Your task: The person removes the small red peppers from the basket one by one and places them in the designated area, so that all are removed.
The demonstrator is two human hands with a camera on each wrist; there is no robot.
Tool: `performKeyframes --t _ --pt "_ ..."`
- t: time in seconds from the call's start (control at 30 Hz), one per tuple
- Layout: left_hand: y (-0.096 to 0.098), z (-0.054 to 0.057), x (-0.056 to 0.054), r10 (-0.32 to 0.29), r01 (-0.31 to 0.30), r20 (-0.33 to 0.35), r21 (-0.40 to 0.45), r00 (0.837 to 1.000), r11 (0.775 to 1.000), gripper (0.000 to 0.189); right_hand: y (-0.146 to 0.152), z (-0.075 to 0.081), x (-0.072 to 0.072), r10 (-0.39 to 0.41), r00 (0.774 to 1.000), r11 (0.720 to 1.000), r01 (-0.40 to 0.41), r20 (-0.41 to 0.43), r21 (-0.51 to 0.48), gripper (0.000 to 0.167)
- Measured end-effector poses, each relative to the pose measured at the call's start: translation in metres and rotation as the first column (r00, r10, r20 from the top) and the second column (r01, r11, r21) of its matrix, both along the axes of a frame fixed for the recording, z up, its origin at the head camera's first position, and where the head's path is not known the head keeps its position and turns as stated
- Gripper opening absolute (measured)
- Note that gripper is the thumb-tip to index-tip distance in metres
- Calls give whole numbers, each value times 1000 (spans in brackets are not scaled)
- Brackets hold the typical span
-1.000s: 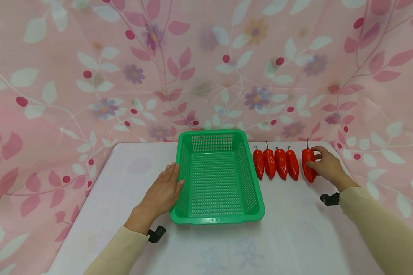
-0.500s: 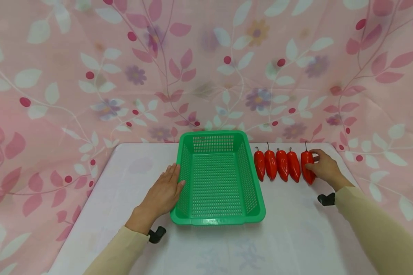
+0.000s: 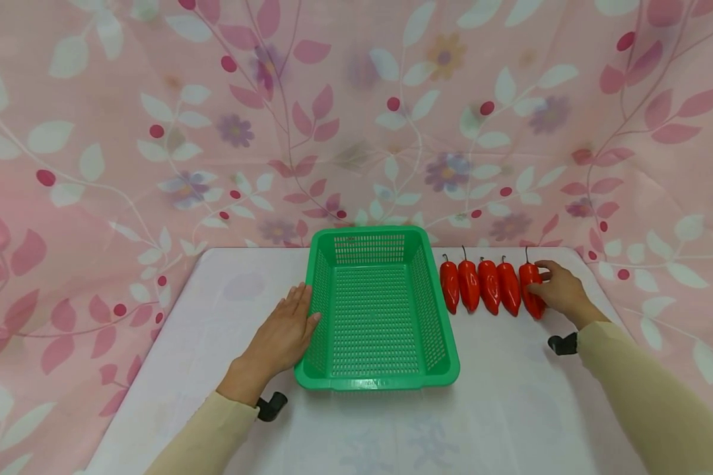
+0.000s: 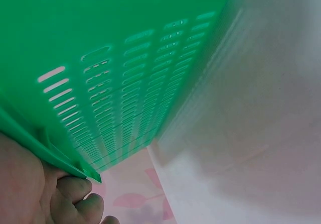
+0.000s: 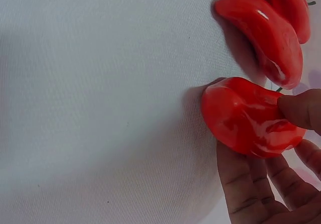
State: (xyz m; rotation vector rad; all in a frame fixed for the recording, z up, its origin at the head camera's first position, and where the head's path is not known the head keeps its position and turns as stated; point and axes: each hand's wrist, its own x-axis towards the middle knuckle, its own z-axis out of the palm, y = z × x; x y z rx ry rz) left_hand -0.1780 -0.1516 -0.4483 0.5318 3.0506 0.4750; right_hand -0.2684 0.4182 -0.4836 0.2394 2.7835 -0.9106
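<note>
A green perforated plastic basket (image 3: 375, 382) stands in the middle of the table. My left hand (image 3: 285, 330) lies with straight fingers on its left rim; in the left wrist view the fingers (image 4: 75, 204) touch the basket's edge (image 4: 50, 148) from outside. At the right end of a row of red chili peppers, my right hand (image 3: 561, 290) holds the last red pepper (image 3: 530, 284). In the right wrist view the thumb (image 5: 303, 108) lies on that pepper (image 5: 241, 116) and the other fingers are along its far side. It rests on or just above the cloth; which, I cannot tell.
Several other red peppers (image 3: 488, 287) lie side by side between the basket and my right hand, stems toward the back. A white cloth (image 3: 499, 396) covers the table. A pink floral curtain (image 3: 356, 132) hangs behind the table's back edge.
My right hand has moved slightly left with the pepper, narrowing the gap to the row. The left hand stays on the basket's rim. The head view has shifted a little.
</note>
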Motion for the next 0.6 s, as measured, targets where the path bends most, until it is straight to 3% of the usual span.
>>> performKeyframes --t 0.6 --pt "0 0 0 -1 1 -2 9 1000 1000 68 0 -3 -2 -17 999 1000 17 49 -14 83"
